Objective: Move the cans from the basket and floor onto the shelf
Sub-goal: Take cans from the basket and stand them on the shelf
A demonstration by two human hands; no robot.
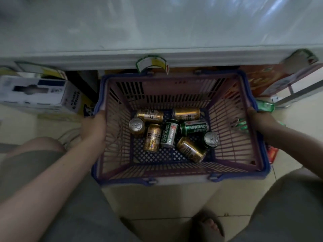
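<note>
A pink slatted basket [176, 179] with a blue rim stands on the tiled floor in front of me. Several cans lie and stand on its bottom: gold cans [152, 137] and green Tsingtao cans [194, 126]. My left hand [94, 125] grips the basket's left rim. On the right rim, my right hand [260, 119] holds on as well. More green cans [264, 105] lie on the floor just outside the right wall, partly hidden. A white shelf edge [104, 57] with a price tag [152, 64] runs above the basket.
A white carton [38, 93] sits on the floor at left under the shelf. An orange box [272, 79] stands at right. A small red packet [273, 153] lies by the basket's right side. My knees and a sandalled foot [208, 224] are close below the basket.
</note>
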